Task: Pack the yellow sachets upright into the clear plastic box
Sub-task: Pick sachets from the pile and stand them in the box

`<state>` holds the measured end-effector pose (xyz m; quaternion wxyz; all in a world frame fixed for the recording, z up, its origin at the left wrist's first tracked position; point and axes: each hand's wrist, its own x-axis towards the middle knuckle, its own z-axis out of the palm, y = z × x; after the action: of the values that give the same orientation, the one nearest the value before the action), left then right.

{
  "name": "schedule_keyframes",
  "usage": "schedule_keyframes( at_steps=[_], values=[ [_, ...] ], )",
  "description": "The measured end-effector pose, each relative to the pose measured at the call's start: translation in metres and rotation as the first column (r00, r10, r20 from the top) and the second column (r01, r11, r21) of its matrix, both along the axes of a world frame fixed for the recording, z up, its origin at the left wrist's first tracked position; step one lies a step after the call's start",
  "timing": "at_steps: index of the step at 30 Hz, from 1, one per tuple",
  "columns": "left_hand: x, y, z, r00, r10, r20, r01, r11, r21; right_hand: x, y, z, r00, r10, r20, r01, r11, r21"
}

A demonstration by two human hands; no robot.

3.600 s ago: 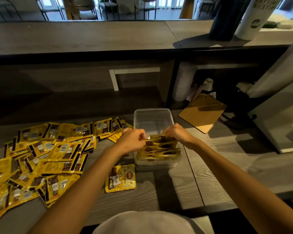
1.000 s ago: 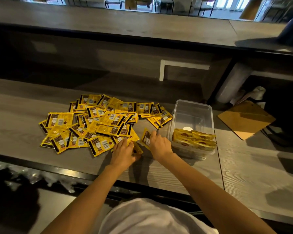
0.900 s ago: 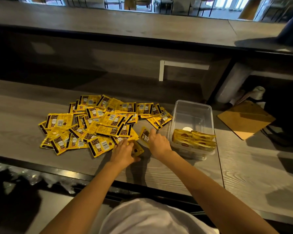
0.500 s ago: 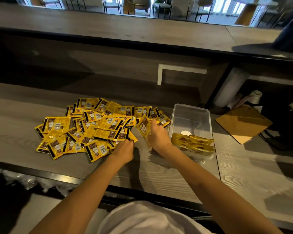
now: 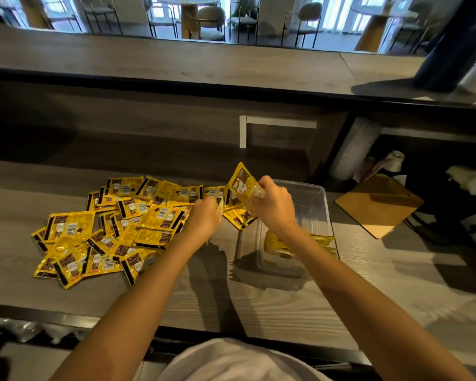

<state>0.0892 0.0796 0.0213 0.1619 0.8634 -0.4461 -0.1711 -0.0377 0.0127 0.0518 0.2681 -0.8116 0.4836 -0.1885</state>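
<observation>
Grey wood-grain laminate covers the counter (image 5: 286, 303), its grain running left to right, with a black edge strip along the near side; behind it a higher dark ledge (image 5: 176, 61) looks out on a bright café room of round tables and rounded-back chairs (image 5: 212, 20). A brown clipboard (image 5: 379, 204) lies at an angle on the counter's right, well apart from the work. Spread flat across the left of the counter is a loose pile of yellow sachets (image 5: 116, 226) — glossy rectangles with dark end bands and white barcode panels, overlapping and pointing every which way. The right hand (image 5: 272, 204) pinches one sachet (image 5: 243, 185) by its lower right part and holds it clear of the surface, long axis tilted up and to the left, printed face toward the viewer, just beside the left rim of the clear plastic box (image 5: 313, 193). That box is a rectangular tub with rounded corners, long axis running away from the person; a few packed sachets (image 5: 275, 244) stand on edge against its near wall, partly hidden by the right forearm. The left hand (image 5: 204, 215) rests palm down on the pile's right edge — fingers curled onto a sachet there, though blur hides whether they have gripped it.
</observation>
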Motion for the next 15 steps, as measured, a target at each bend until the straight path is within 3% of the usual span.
schedule_keyframes(
  at_steps=[5, 9, 11, 15],
  values=[
    [-0.002, -0.034, 0.026, 0.938, 0.027, -0.346, -0.103, 0.974, -0.203, -0.022, -0.023, 0.009, 0.983, -0.149, 0.108, 0.154, 0.988, -0.032],
    [-0.021, -0.053, 0.036, 0.737, -0.049, -0.674, -0.197, 0.939, -0.283, -0.047, -0.043, 0.014, 0.974, -0.219, 0.060, 0.221, 0.975, -0.028],
    [-0.033, -0.064, 0.038, 0.727, -0.102, -0.679, -0.191, 0.920, -0.343, -0.060, -0.052, 0.013, 0.965, -0.261, 0.037, 0.262, 0.965, -0.027],
    [-0.059, -0.080, 0.030, 0.796, -0.164, -0.582, -0.127, 0.896, -0.425, -0.084, -0.066, 0.009, 0.950, -0.312, 0.008, 0.312, 0.949, -0.045]
  ],
)
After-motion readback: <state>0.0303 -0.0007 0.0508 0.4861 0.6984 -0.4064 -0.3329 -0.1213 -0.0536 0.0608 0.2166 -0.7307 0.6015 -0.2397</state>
